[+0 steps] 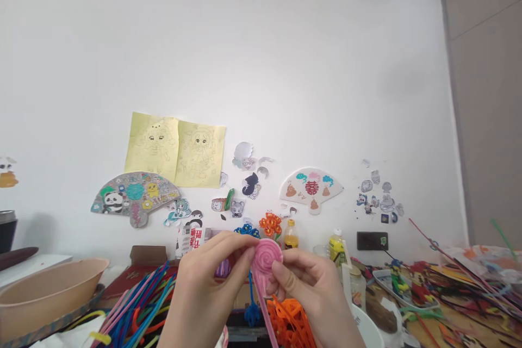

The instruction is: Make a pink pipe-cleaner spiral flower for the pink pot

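Observation:
I hold a pink pipe cleaner wound into a flat spiral (266, 259) up in front of me, its loose tail hanging down between my wrists. My left hand (212, 285) pinches the spiral's left edge with fingertips and thumb. My right hand (312, 291) grips its right and lower side, thumb pressed on the coil. Both hands are closed on it. Below them lie an orange pipe-cleaner piece (290, 321) and a blue tassel shape (252, 312).
A bundle of coloured pipe cleaners (141, 304) lies lower left beside a tan bowl (49, 291). Bottles (290, 235), a white cup (367, 329) and more pipe cleaners (460, 288) crowd the right of the table. Paper fans (312, 187) and stickers hang on the white wall.

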Action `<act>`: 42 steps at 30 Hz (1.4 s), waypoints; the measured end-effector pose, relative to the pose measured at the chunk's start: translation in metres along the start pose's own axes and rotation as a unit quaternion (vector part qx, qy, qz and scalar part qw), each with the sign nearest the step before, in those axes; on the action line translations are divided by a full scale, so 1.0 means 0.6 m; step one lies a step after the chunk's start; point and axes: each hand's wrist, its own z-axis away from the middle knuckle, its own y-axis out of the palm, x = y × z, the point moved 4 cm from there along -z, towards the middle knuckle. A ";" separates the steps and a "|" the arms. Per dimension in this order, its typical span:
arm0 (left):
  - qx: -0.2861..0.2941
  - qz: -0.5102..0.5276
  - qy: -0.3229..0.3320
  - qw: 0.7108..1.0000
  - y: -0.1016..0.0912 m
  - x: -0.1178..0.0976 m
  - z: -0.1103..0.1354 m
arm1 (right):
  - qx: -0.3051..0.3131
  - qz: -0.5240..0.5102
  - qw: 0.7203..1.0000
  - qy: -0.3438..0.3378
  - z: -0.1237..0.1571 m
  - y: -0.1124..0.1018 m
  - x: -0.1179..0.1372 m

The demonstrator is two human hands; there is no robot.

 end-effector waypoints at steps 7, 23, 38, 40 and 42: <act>-0.004 0.057 -0.009 0.998 -0.001 0.001 -0.001 | 0.003 0.000 1.000 -0.005 -0.002 0.000 0.000; 0.010 0.065 0.030 0.997 0.003 0.012 -0.002 | -0.044 -0.030 0.999 0.000 -0.001 0.003 -0.005; -0.019 0.032 -0.077 0.996 0.006 0.014 0.005 | -0.073 0.002 0.997 -0.002 -0.003 -0.002 -0.002; -0.020 0.032 -0.101 0.994 0.006 0.016 0.006 | -0.070 0.009 0.998 -0.008 -0.003 -0.001 -0.002; -0.017 0.034 -0.114 0.993 0.007 0.021 0.006 | -0.065 0.010 0.998 -0.010 -0.003 0.000 -0.001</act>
